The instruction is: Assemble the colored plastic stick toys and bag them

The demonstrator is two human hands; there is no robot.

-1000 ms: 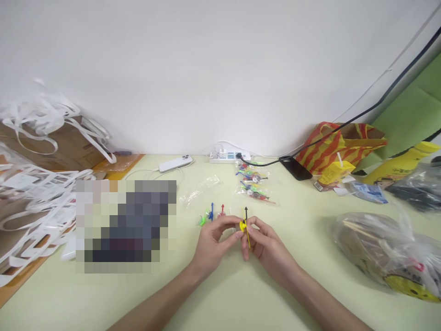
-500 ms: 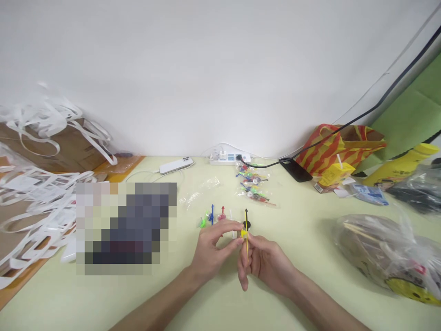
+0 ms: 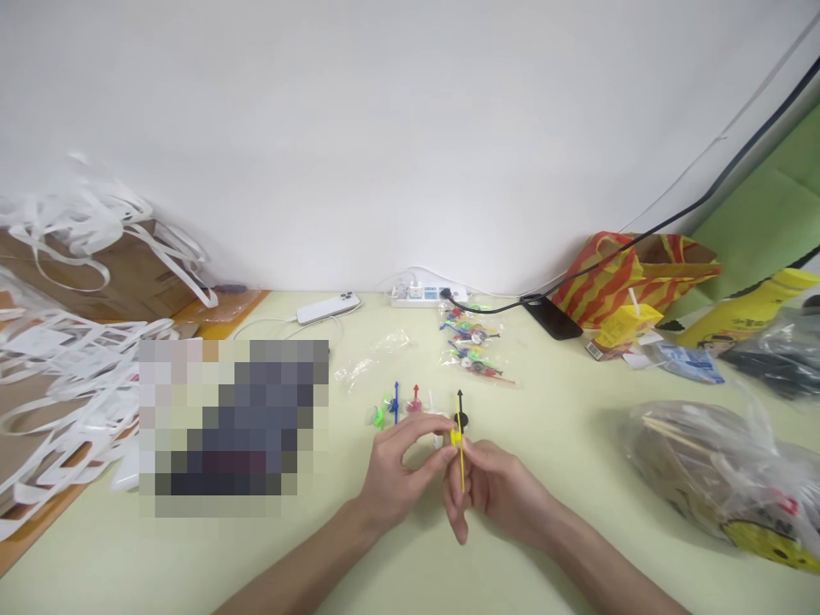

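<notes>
Above the table's near middle, both hands meet at a small yellow plastic piece with a long thin yellow stick [image 3: 462, 472]. My left hand [image 3: 394, 474] pinches its chunky part between thumb and forefinger. From the other side my right hand [image 3: 512, 491] grips it, thumb against forefinger and the other fingers curled below. Just behind the fingertips is a black arrow-tipped piece with a round disc [image 3: 462, 419]. Beyond my left hand lie similar parts: a blue arrow [image 3: 395, 401], a red arrow [image 3: 416, 398], a green piece [image 3: 378, 418] and a white one, partly covered by the fingers.
Bagged colourful parts [image 3: 475, 346] lie near a power strip [image 3: 428, 295]. A clear wrapper [image 3: 375, 359], a white phone [image 3: 328, 307] and a black phone [image 3: 552, 316] are nearby. White straps [image 3: 77, 367] crowd the left; a drink carton [image 3: 623, 329] and a plastic-wrapped package [image 3: 692, 470] occupy the right.
Both hands keep their hold on the yellow piece, with hardly any shift. The whole view has moved slightly.
</notes>
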